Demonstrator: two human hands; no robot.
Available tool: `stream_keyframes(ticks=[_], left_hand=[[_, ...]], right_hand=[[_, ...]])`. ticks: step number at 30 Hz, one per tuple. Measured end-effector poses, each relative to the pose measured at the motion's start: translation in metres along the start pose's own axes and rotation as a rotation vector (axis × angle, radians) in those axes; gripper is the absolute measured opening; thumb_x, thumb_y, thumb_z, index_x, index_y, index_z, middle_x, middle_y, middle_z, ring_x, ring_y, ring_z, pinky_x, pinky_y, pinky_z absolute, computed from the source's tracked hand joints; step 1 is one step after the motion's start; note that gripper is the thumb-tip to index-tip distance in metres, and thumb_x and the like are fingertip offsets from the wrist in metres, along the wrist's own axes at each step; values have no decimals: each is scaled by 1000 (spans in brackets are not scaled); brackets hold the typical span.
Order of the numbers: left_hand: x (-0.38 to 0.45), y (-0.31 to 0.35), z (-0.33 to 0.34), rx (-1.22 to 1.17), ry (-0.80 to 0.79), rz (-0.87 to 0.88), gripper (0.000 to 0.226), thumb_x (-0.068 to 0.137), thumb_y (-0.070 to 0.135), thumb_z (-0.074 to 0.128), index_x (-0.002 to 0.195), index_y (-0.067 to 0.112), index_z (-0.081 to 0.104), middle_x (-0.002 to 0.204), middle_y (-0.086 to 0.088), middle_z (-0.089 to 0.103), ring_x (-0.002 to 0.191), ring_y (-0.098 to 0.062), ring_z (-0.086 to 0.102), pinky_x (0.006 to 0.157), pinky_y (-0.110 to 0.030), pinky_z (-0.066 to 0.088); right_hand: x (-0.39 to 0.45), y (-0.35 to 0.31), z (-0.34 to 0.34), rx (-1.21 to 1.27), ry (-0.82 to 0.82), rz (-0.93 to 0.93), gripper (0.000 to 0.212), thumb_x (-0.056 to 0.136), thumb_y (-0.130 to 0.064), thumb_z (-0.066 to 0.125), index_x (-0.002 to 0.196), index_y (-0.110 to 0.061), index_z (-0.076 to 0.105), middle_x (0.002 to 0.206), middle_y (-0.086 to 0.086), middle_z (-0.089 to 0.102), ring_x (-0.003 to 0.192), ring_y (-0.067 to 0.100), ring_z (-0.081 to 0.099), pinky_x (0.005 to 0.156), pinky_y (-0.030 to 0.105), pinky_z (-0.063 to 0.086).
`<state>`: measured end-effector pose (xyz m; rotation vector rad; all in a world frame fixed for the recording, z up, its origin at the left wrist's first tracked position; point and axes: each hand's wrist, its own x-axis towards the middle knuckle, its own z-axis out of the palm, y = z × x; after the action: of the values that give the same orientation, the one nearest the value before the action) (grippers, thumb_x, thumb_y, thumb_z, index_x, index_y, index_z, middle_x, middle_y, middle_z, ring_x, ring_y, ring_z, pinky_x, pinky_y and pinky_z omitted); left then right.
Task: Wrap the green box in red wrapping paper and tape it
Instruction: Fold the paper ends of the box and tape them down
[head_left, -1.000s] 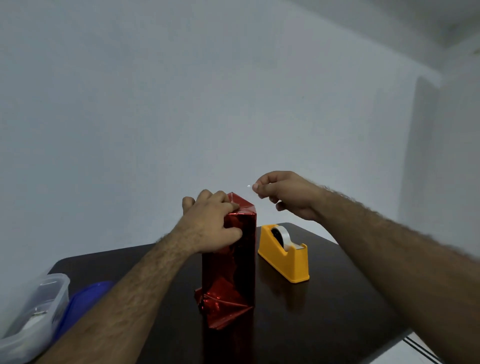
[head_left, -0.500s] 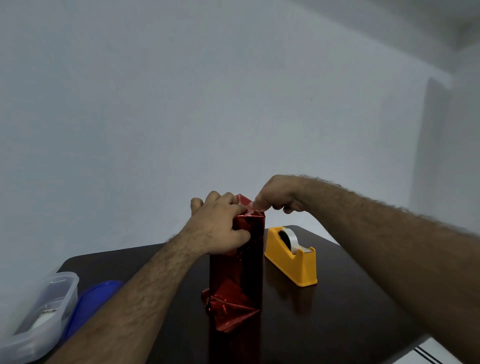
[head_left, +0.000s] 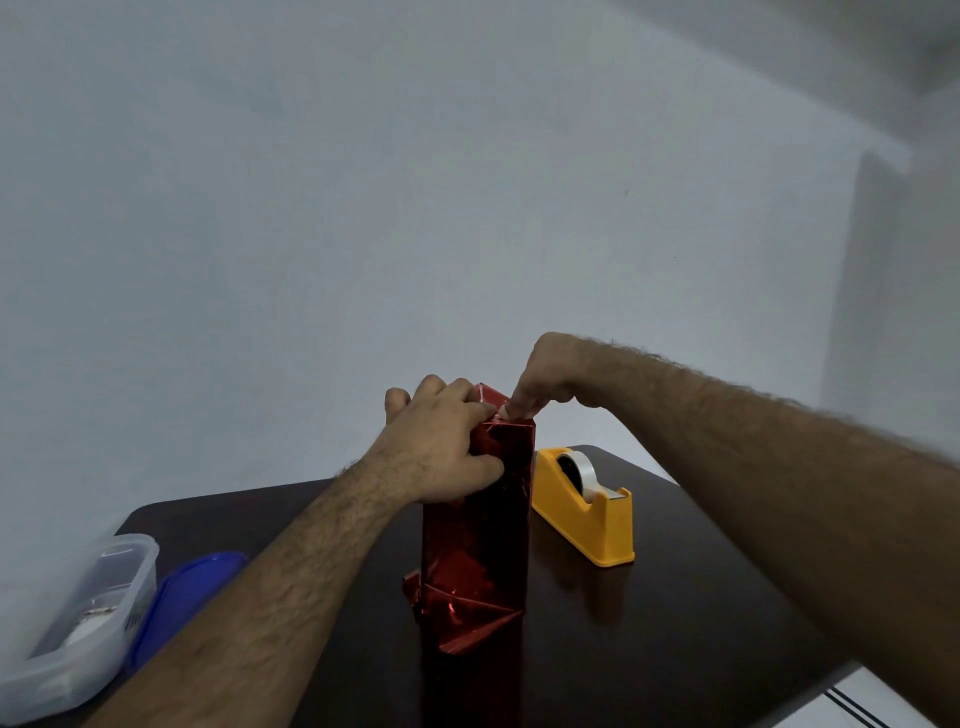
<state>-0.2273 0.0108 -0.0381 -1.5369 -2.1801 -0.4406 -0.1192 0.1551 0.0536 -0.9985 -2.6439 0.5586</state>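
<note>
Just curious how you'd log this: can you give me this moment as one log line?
left hand: grips wrapped box top | right hand: presses top fold | box: upright on table | tape dispenser: right of box

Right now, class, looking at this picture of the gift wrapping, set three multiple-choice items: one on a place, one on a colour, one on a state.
1. Where does the tape dispenser stand relative to the wrapped box?
A. On the right-hand side of it
B. On top of it
C. Inside the clear container

2. What colour is the dispenser?
A. Blue
B. Yellow
C. Green

3. How does the box stand on the table?
A. Flat on its side
B. Lifted off the table
C. Upright on one end

Answers: 1 A, it sits beside the box toward the right hand. 2 B, its body is plainly yellow. 3 C, the box rises tall while the left hand grips its top.
</note>
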Motion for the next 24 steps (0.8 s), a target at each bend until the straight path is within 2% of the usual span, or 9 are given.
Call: stream_keyframes(ticks=[2, 4, 8, 11, 13, 15, 19, 22, 24], left_hand=[[0, 1, 0, -3, -3, 2, 79, 75, 62, 48, 151, 37, 52, 134, 14, 47, 128, -14, 34, 105, -46, 25], [0, 1, -1, -2, -7, 1, 80, 75, 62, 47, 150, 37, 53, 135, 13, 48, 129, -14, 34, 105, -46, 25], [0, 1, -3, 9, -17, 5, 75, 77, 61, 49, 147, 36, 55, 133, 13, 47, 126, -14, 34, 103, -45, 25], [0, 1, -2, 7, -18, 10, 76, 76, 60, 50, 148, 37, 54, 131, 14, 47, 125, -13, 34, 103, -44, 24], [1, 1, -2, -3, -17, 6, 79, 74, 61, 48, 150, 39, 52, 131, 15, 47, 125, -12, 34, 104, -44, 24], [1, 1, -1, -7, -17, 3, 82, 73, 61, 47, 152, 38, 51, 132, 16, 46, 126, -12, 33, 106, -45, 24], [1, 2, 0, -2, -16, -1, 84, 72, 61, 47, 153, 36, 51, 136, 15, 46, 128, -11, 33, 107, -45, 24], [0, 1, -1, 2, -16, -2, 85, 73, 61, 47, 153, 35, 50, 136, 15, 46, 128, -12, 33, 107, -45, 24], [0, 1, -1, 1, -14, -2, 84, 72, 60, 47, 152, 35, 51, 135, 15, 46, 128, -12, 33, 107, -45, 25]], right_hand=[[-4, -1, -4, 22, -43, 52, 34, 83, -29, 89, 78, -9, 62, 59, -5, 67, 53, 12, 41, 55, 26, 34], [-7, -2, -5, 21, -55, 79, 37, 84, -31, 88, 78, -9, 59, 46, -7, 59, 60, 15, 43, 61, 29, 37], [-10, 0, -4, -151, 11, 62, 67, 72, -53, 91, 111, -2, 70, 105, 4, 76, 111, 26, 68, 86, 36, 52], [-9, 11, -2, 19, -56, 143, 102, 73, -56, 90, 148, 0, 49, 153, 19, 52, 139, 41, 52, 107, 49, 49], [-8, 22, 3, 140, -151, 215, 109, 80, -62, 82, 159, -3, 36, 165, 18, 38, 149, 41, 40, 118, 53, 41], [-5, 34, 11, 232, -181, 269, 98, 82, -67, 77, 155, -10, 45, 156, 9, 48, 138, 31, 50, 110, 46, 47], [5, 46, 30, 423, -131, 291, 46, 95, -56, 68, 118, -16, 71, 111, 1, 65, 82, 18, 53, 73, 34, 46], [8, 41, 41, 508, -23, 214, 44, 106, -50, 49, 117, -12, 68, 116, 6, 71, 80, 19, 58, 70, 35, 48], [8, 36, 44, 554, -46, 153, 50, 103, -58, 51, 117, -14, 70, 110, 4, 71, 84, 20, 61, 70, 37, 49]])
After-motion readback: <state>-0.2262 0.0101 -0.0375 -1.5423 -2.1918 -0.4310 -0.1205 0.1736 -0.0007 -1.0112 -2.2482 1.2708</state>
